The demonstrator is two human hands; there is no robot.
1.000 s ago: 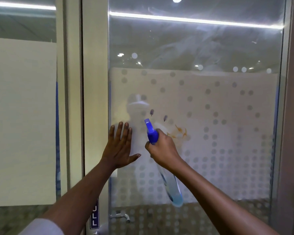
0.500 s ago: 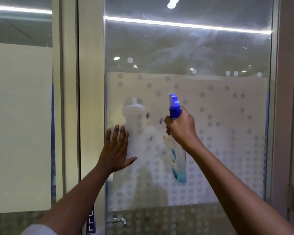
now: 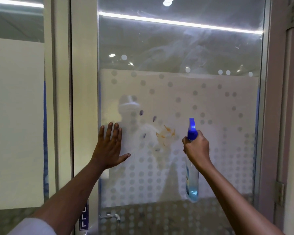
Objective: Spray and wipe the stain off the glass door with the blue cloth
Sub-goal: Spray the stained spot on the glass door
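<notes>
An orange-brown stain point(image 3: 165, 134) marks the glass door point(image 3: 176, 48) at chest height, with a few small dark smudges to its left. My right hand point(image 3: 196, 148) grips a clear spray bottle point(image 3: 192, 184) with a blue trigger head, held upright just right of the stain; a little blue liquid sits at its bottom. My left hand point(image 3: 109, 146) lies flat with fingers spread against the glass at the door's left edge, holding nothing. No blue cloth is in view.
The door's lower half carries frosted film with a dot pattern. A cream door frame point(image 3: 83, 99) runs down the left with a blue PULL label point(image 3: 84, 215) and a metal handle point(image 3: 109, 217) below. Hinges point(image 3: 279, 192) sit on the right frame.
My right hand has carried the spray bottle to the right and lower, uncovering the orange stain. My left hand stays pressed flat on the glass.
</notes>
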